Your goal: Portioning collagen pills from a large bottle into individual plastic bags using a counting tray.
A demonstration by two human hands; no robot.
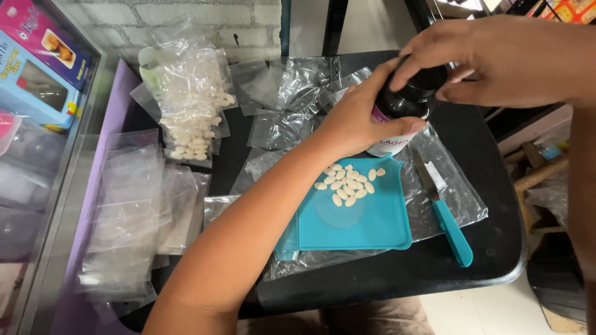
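My left hand point(359, 118) grips the body of a dark pill bottle point(406, 105) with a white and purple label, held just above the far edge of a teal counting tray point(379, 229). My right hand point(496, 59) sits on top of the bottle, fingers closed around its black cap. Several white oblong tablets point(347, 183) lie in a loose pile on the tray's far half. A teal-handled spatula point(447, 217) rests to the right of the tray on clear plastic.
Small clear zip bags point(285, 99) are spread over the black table point(490, 248). A filled bag of white tablets point(192, 118) lies at the back left, and a stack of empty bags point(130, 211) at left. A glass display case point(37, 93) borders the left side.
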